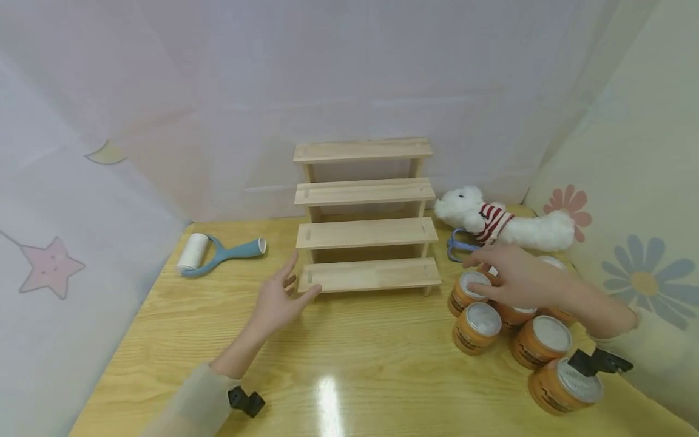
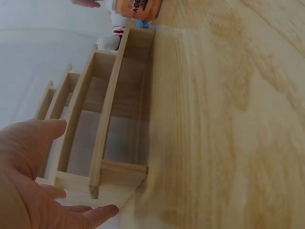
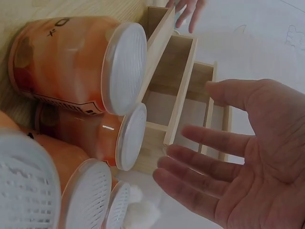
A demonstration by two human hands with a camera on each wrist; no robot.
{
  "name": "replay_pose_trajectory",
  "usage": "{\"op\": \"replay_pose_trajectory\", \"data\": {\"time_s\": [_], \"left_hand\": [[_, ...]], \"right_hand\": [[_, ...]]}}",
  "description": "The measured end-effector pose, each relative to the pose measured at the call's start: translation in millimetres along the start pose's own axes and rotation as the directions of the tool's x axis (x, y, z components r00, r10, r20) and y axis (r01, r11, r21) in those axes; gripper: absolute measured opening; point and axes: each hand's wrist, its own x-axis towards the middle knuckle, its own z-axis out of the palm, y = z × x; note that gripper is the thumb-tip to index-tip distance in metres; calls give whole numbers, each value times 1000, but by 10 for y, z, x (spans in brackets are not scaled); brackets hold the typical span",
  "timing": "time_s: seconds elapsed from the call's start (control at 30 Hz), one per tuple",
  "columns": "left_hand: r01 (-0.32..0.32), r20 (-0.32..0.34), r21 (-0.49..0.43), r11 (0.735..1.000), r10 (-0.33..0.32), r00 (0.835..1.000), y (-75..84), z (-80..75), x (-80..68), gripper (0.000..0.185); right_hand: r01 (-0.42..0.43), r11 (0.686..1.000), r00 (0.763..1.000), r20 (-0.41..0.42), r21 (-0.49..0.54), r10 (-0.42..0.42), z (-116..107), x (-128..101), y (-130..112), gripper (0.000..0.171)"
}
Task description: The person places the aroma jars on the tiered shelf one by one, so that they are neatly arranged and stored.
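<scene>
A four-step wooden rack (image 1: 364, 233) stands at the back of the wooden table (image 1: 349, 364). My left hand (image 1: 281, 297) is open beside the rack's lowest step at its left end, thumb near the step's corner (image 2: 95, 188). Several orange cans with white lids (image 1: 476, 328) are clustered at the right. My right hand (image 1: 513, 279) hovers open over the can (image 1: 468, 290) nearest the rack, fingers spread, holding nothing. The right wrist view shows the open palm (image 3: 257, 157) above the can lids (image 3: 125, 67).
A blue-handled lint roller (image 1: 218, 254) lies at the back left. A white plush dog in a striped shirt (image 1: 505, 224) lies behind the cans, with a blue object (image 1: 457, 246) beside it. Cloth walls close in the back and sides.
</scene>
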Motion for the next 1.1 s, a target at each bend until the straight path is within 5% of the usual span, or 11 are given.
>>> {"op": "replay_pose_trajectory", "data": {"time_s": [0.33, 0.83, 1.1], "left_hand": [[103, 31, -118, 988, -100, 995, -95, 146, -5, 91], [104, -14, -114, 988, -106, 994, -104, 171, 31, 75], [143, -46, -145, 979, -151, 987, -102, 190, 61, 71]], "right_hand": [[108, 992, 992, 61, 64, -112, 126, -85, -37, 14], [33, 999, 988, 149, -3, -32, 292, -160, -162, 43], [16, 1000, 990, 142, -13, -14, 318, -154, -197, 37]]}}
